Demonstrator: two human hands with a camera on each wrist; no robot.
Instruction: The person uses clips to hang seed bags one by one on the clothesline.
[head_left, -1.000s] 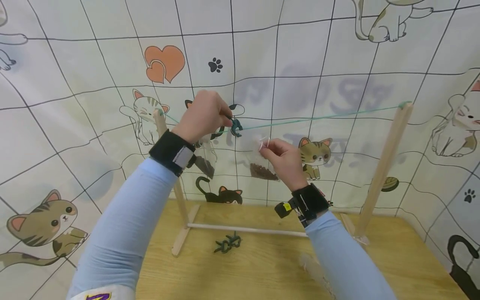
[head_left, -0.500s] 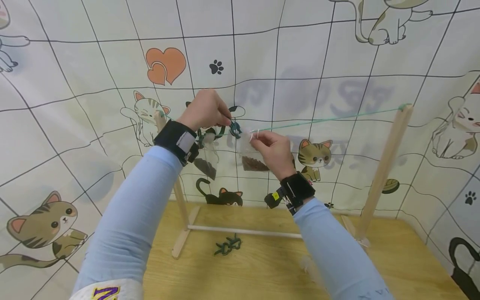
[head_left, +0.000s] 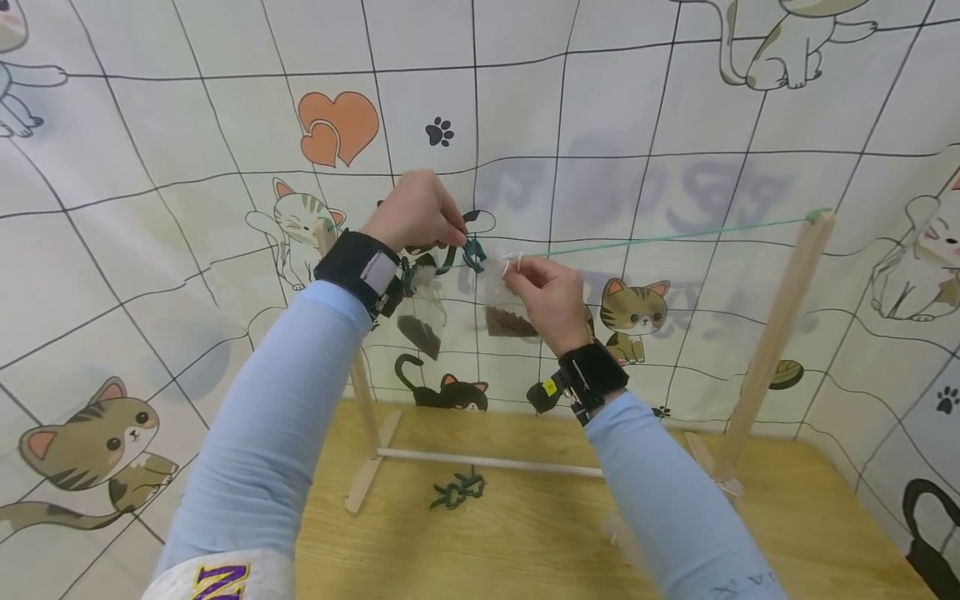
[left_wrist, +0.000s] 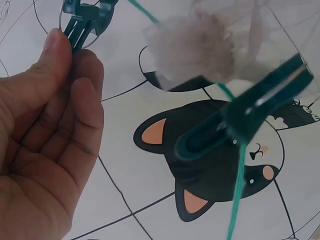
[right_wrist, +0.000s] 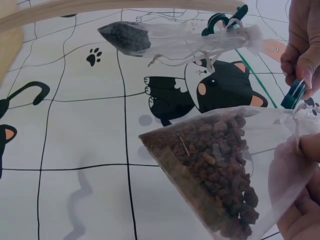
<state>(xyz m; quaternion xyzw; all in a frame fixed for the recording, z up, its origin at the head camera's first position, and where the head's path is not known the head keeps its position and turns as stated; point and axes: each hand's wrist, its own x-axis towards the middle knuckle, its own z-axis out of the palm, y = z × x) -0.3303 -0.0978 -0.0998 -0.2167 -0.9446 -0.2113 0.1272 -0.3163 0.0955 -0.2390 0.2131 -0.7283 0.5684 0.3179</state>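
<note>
Head view: your left hand [head_left: 416, 212] pinches a green clip [head_left: 473, 255]; toward four o'clock, your right hand [head_left: 551, 302] pinches a sheer bag [head_left: 504, 314].

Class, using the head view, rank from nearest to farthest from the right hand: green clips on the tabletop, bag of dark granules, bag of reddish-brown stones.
1. Bag of reddish-brown stones: in the right hand.
2. Bag of dark granules: hanging to the left.
3. Green clips: below, on the tabletop.
</note>
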